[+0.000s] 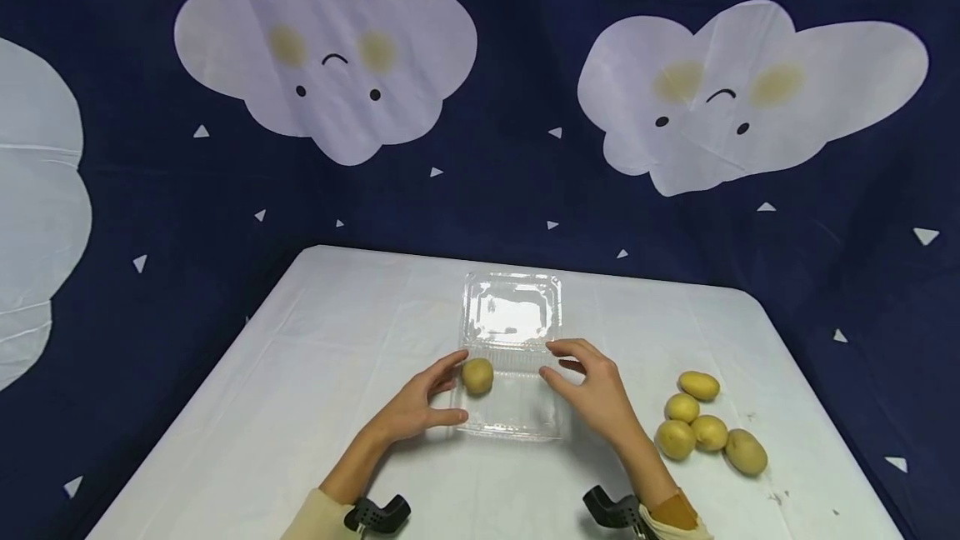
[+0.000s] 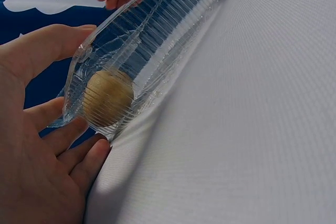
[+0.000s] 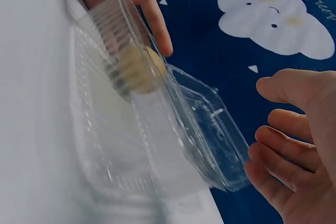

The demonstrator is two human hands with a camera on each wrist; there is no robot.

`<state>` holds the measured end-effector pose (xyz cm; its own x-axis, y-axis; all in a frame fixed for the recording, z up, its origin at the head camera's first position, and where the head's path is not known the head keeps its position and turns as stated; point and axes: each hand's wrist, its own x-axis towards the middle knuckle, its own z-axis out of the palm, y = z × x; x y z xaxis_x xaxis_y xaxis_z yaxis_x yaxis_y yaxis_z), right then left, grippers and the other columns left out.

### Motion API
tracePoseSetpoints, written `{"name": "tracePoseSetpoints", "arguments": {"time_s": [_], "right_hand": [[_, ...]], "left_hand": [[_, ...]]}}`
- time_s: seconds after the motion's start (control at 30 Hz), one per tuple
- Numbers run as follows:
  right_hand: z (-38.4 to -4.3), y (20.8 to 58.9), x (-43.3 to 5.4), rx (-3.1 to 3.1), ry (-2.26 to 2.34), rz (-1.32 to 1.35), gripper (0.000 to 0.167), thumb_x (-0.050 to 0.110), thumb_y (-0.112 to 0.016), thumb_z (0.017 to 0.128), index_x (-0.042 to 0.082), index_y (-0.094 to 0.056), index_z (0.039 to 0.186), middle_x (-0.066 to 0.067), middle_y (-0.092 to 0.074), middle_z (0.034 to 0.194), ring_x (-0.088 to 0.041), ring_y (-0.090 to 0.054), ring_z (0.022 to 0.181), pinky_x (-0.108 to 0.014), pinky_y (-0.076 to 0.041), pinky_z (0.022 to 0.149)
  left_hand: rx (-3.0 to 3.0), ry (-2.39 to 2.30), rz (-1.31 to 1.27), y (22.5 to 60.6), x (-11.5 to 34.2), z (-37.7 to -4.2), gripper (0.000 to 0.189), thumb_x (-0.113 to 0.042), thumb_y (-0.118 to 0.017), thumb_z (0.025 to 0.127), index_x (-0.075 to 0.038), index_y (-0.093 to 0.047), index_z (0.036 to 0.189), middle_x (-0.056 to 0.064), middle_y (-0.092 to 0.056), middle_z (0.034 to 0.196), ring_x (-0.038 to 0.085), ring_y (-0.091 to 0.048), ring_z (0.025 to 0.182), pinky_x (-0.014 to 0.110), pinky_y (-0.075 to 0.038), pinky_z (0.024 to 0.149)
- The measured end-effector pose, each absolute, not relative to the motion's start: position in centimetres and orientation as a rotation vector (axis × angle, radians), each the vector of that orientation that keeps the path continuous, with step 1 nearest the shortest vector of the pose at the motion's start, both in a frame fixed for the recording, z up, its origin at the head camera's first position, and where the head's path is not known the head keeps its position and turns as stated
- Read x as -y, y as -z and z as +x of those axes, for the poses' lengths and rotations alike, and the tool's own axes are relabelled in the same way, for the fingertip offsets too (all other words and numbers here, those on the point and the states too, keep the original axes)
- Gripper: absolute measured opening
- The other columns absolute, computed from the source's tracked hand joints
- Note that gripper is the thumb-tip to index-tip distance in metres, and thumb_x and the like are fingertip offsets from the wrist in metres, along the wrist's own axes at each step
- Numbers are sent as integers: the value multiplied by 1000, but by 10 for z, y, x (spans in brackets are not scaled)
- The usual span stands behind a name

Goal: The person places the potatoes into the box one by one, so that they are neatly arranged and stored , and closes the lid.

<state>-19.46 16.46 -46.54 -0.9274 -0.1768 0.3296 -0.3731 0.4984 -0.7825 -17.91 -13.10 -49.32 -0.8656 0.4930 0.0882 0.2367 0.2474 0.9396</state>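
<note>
A clear plastic clamshell box (image 1: 521, 419) lies opened out on the white table, its lid (image 1: 513, 315) folded back to the far side. One round potato (image 1: 477, 376) sits at the left end of the base. My left hand (image 1: 408, 408) is at that end, thumb and fingers spread, fingertips right at the box wall in the left wrist view. On the opposite side, my right hand (image 1: 597, 390) has its fingers loosely bent around nothing, close to the box's right edge. The right wrist view shows its palm (image 3: 310, 161) bare.
Several loose potatoes (image 1: 708, 432) lie grouped on the table to the right of my right hand. The white tabletop (image 1: 315, 340) ends at a dark blue cloth backdrop (image 1: 510, 198) printed with clouds. Small dark specks dot the cloth near the potatoes.
</note>
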Motion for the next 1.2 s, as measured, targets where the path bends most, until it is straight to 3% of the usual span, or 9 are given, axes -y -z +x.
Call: {"name": "tracePoseSetpoints", "arguments": {"time_s": [0.3,0.5,0.7,0.9,1.2], "right_hand": [[-186,467,-192,2552,-1310,359,36,38,-72,82,25,-64,114,10,-63,116,-11,-62,107,-33,-56,94],[-176,469,-213,2607,-1262,299,38,41,-72,81,30,-62,116,10,-63,118,-13,-63,106,-33,-56,93],[-166,473,-236,2646,-1057,212,43,41,-77,75,34,-63,115,14,-63,118,-5,-59,104,-19,-53,89],[-155,475,-256,2665,-1023,134,43,42,-75,77,36,-61,117,14,-61,119,5,-53,103,-21,-51,86],[-136,482,-277,2658,-1041,3,43,39,-76,77,37,-61,117,12,-59,123,19,-48,100,2,-42,85]], "left_hand": [[-2296,-1651,676,488,133,-180,87,-14,-76,78,-8,-26,149,17,-29,154,35,-39,136,49,-33,115],[-2292,-1658,661,488,133,-180,87,-15,-76,78,-9,-26,149,17,-29,154,34,-38,137,48,-33,116],[-2280,-1651,667,489,132,-179,87,-17,-76,78,-8,-26,149,18,-28,154,33,-38,137,47,-34,116],[-2281,-1679,645,490,130,-179,86,-11,-76,77,-8,-28,148,17,-30,153,35,-40,136,49,-34,115],[-2276,-1675,685,489,131,-178,86,-15,-76,78,-6,-27,148,20,-30,152,37,-38,136,51,-33,114]]}}
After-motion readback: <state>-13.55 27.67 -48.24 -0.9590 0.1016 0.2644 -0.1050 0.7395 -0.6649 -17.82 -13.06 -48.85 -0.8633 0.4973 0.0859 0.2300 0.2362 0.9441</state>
